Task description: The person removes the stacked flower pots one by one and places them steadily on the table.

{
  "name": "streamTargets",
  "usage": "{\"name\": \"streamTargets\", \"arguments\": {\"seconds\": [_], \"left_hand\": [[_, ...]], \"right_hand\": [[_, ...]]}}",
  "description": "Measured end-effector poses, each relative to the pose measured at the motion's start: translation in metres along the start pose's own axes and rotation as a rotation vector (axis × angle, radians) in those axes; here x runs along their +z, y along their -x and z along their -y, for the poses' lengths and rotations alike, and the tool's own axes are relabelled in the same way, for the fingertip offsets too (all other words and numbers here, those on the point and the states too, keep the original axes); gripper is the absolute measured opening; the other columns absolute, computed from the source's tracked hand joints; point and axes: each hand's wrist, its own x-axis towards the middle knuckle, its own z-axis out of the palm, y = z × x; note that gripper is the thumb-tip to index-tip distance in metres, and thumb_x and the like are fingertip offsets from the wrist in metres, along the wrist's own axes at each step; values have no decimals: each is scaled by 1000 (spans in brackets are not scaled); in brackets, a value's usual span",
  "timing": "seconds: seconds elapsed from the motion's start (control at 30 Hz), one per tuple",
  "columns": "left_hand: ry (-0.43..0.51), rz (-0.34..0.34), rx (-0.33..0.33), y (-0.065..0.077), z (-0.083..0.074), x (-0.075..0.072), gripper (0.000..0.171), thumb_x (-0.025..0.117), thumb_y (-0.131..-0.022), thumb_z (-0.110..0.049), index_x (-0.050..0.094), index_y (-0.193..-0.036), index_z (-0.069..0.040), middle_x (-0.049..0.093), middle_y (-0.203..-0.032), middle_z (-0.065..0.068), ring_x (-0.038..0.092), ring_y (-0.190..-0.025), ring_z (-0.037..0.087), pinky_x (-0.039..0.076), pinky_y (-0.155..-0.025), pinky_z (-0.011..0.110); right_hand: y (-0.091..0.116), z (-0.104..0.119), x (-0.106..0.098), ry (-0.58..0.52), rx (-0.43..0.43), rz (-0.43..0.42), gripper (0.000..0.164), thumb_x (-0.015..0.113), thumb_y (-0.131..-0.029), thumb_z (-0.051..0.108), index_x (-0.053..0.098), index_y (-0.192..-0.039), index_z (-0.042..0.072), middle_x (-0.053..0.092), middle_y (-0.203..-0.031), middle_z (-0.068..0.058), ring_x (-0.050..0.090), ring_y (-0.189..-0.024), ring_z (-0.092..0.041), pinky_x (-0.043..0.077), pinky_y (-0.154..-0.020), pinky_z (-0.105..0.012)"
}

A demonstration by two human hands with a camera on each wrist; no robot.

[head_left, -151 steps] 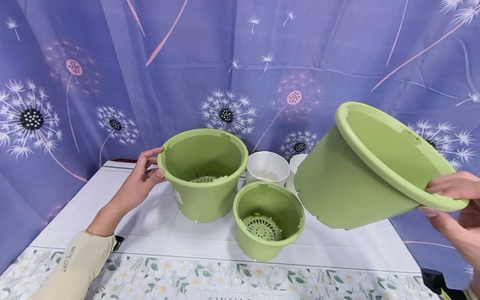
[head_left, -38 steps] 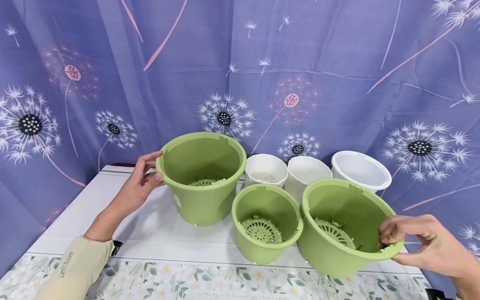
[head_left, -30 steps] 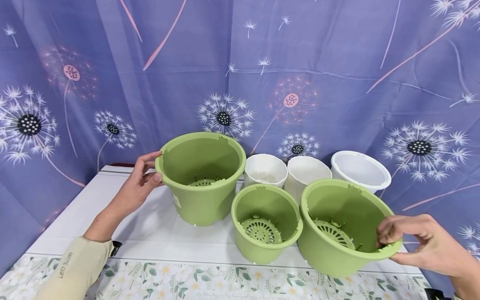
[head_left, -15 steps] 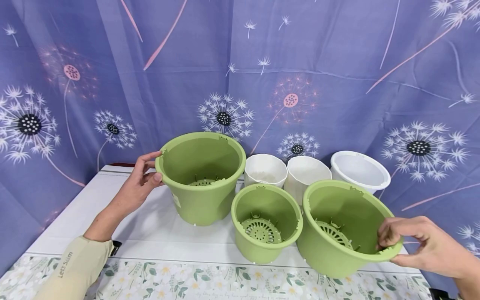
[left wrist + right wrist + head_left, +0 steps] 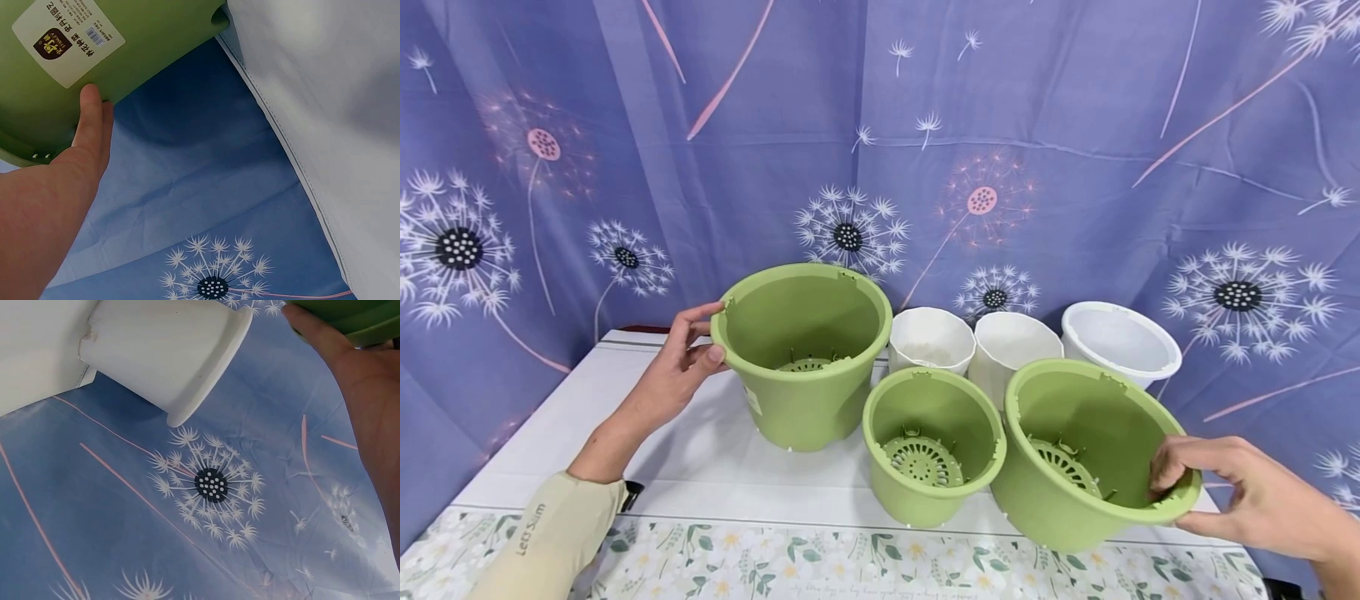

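Observation:
Three green plastic flowerpots with slotted bases are on the table. My left hand holds the left rim of the large flowerpot; the left wrist view shows finger and thumb against its wall below a paper label. My right hand grips the right-hand flowerpot by its rim, fingers curled inside and thumb outside. That pot's rim slopes down toward the hand. Between the two stands the small flowerpot, its rim overlapping the right-hand pot's edge in the head view.
Behind the green pots stand two white faceted pots. A white round-rimmed pot is at the back right. A dandelion-print curtain hangs behind the table. A floral border runs along the cloth's front.
Five seconds ago my right hand held its flowerpot raised and tilted at the right; it has come down beside the small pot, uncovering the white pots. My left hand stays on its rim.

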Motion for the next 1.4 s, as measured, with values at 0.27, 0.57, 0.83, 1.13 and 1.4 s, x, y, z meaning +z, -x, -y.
{"name": "streamTargets", "arguments": {"seconds": [0.27, 0.57, 0.83, 1.13, 1.4], "left_hand": [[3, 2, -2, 0, -1, 2, 57, 47, -114, -9, 22, -166, -13, 43, -137, 27, 67, -115, 10, 59, -99, 28], [1, 8, -1, 0, 1, 1, 57, 46, -114, -8, 21, -166, -12, 43, -138, 28, 67, -114, 9, 60, -97, 27], [-1, 24, -4, 1, 1, 1, 59, 46, -114, -7, 19, -166, -12, 42, -141, 31, 67, -114, 5, 60, -96, 27], [-31, 67, -47, -4, -2, -2, 59, 48, -114, -11, 18, -165, -15, 45, -143, 33, 65, -116, 5, 59, -99, 27], [-152, 64, -56, -4, -8, -9, 59, 54, -113, -13, 26, -165, -15, 46, -144, 25, 64, -128, 31, 57, -95, 20]], "right_hand": [[-7, 1, -1, -13, -106, 41, 52, 87, -69, -16, 71, -112, 10, 70, -112, 0, 65, -97, -12, 49, -85, -20], [-5, 1, 1, 37, -69, 39, 55, 88, -67, -16, 71, -111, 14, 70, -112, 2, 65, -98, -11, 49, -87, -18], [-6, 5, -3, 29, -75, 30, 55, 89, -67, -14, 70, -112, 10, 71, -113, 0, 64, -104, -12, 48, -92, -16], [-8, 12, -9, 16, -86, -40, 55, 79, -71, -21, 70, -123, -6, 69, -124, -11, 60, -121, -17, 40, -108, -16], [-4, 15, -17, 312, 76, -189, 63, 78, -67, -26, 72, -126, -5, 71, -125, -12, 61, -123, -12, 41, -107, -14]]}}
